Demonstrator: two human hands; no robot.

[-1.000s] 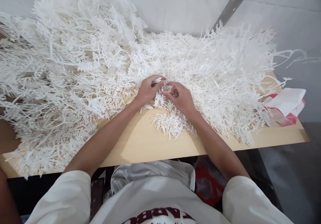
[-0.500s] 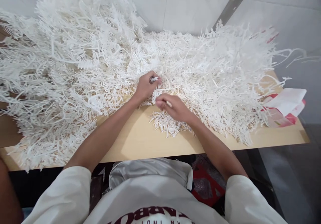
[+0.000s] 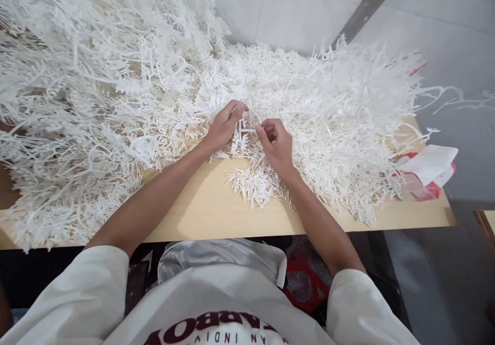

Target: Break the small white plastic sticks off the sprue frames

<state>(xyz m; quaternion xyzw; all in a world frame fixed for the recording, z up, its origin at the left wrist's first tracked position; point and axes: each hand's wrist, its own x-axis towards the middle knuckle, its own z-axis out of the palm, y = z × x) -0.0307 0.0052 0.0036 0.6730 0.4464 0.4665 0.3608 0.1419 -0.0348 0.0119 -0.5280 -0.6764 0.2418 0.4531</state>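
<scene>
A huge heap of white plastic branch pieces (image 3: 127, 92) covers most of the light wooden table (image 3: 201, 216). My left hand (image 3: 223, 126) and my right hand (image 3: 275, 146) meet at the heap's near edge. Both pinch the same small white plastic piece (image 3: 244, 128) between their fingertips, one on each side. Just in front of my hands lies a small pile of short white sticks (image 3: 257, 185).
A white and red plastic bag (image 3: 423, 172) lies at the table's right end. A white tiled wall (image 3: 301, 10) rises behind the heap, with a grey metal bar (image 3: 367, 7) leaning across it. A silver bag (image 3: 216, 260) and something red sit under the table.
My right hand was down at the small pile of sticks half a second ago; it has come back up to the white piece that my left hand holds. The view shifted slightly.
</scene>
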